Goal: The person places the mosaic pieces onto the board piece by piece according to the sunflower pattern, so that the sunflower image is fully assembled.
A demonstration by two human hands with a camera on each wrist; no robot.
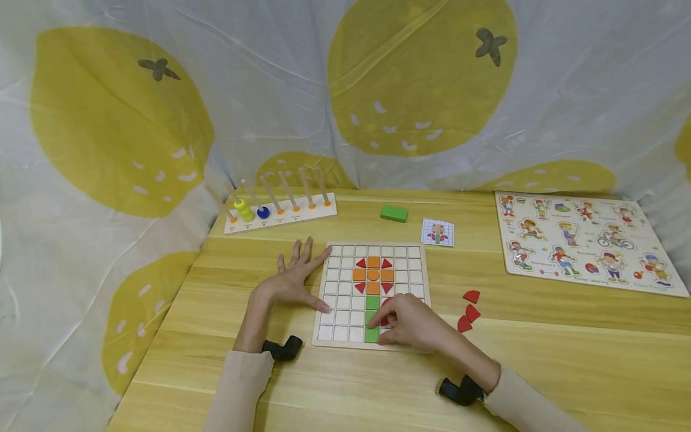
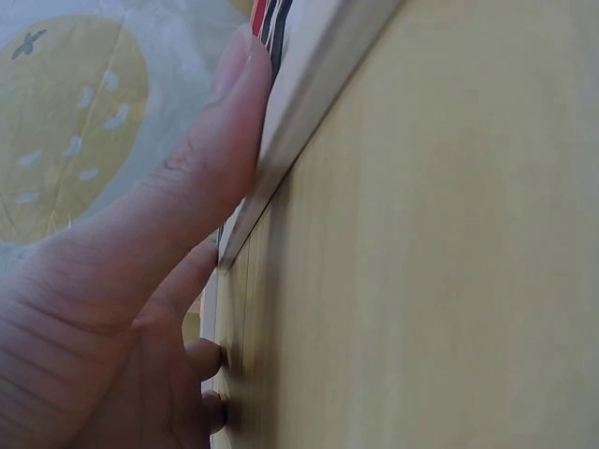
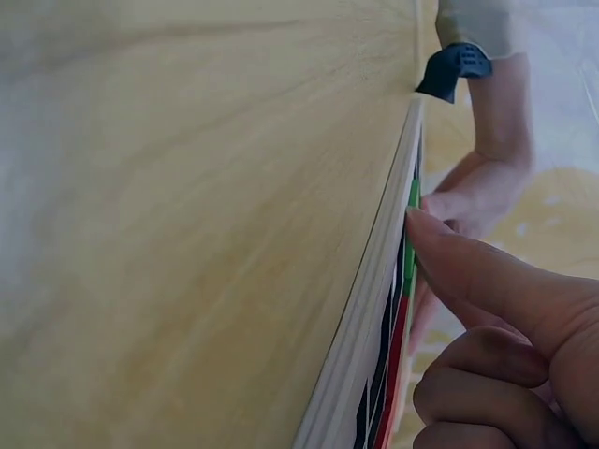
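A white-gridded wooden board lies on the table, holding orange squares, an orange round piece, red triangles and a column of green squares. My left hand is spread along the board's left side; its thumb and forefinger touch the rim. With thumb and forefinger, my right hand pinches the lowest green square at the board's near edge. In the right wrist view the other fingers are curled. Red pieces beside the column are partly hidden under this hand.
Loose red quarter-circle pieces lie right of the board. Behind it are a green block and a pattern card. A peg rack with rings stands back left; a picture puzzle board lies at the right.
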